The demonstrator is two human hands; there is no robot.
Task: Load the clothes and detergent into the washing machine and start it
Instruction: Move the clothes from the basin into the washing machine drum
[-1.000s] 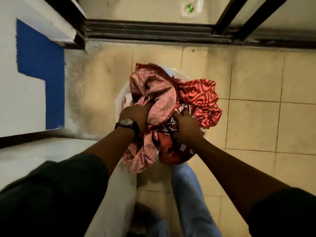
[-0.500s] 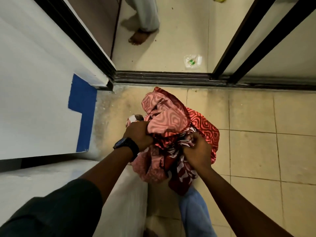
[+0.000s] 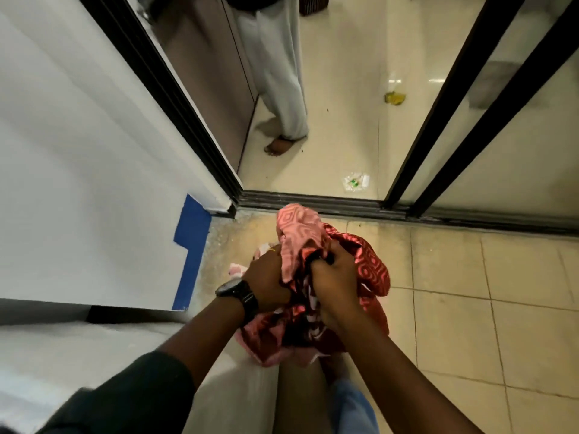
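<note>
Low in the middle of the frame, the left hand [image 3: 266,285] and right hand [image 3: 333,281] sit close together, both clenched on a crumpled bundle of red and pink patterned cloth [image 3: 316,277] held above the beige tiled floor [image 3: 470,292]. It looks soft, light and floppy; loose ends dangle, so gathering from underneath seems safest

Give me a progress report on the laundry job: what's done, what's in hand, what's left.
Done: the red and pink patterned clothes are gathered into one bundle. In hand: the left hand and right hand both clutch that bundle above the tiled floor. Left: everything else. No open drum or detergent is in view, so loading, adding detergent and starting the machine all look undone.
</note>
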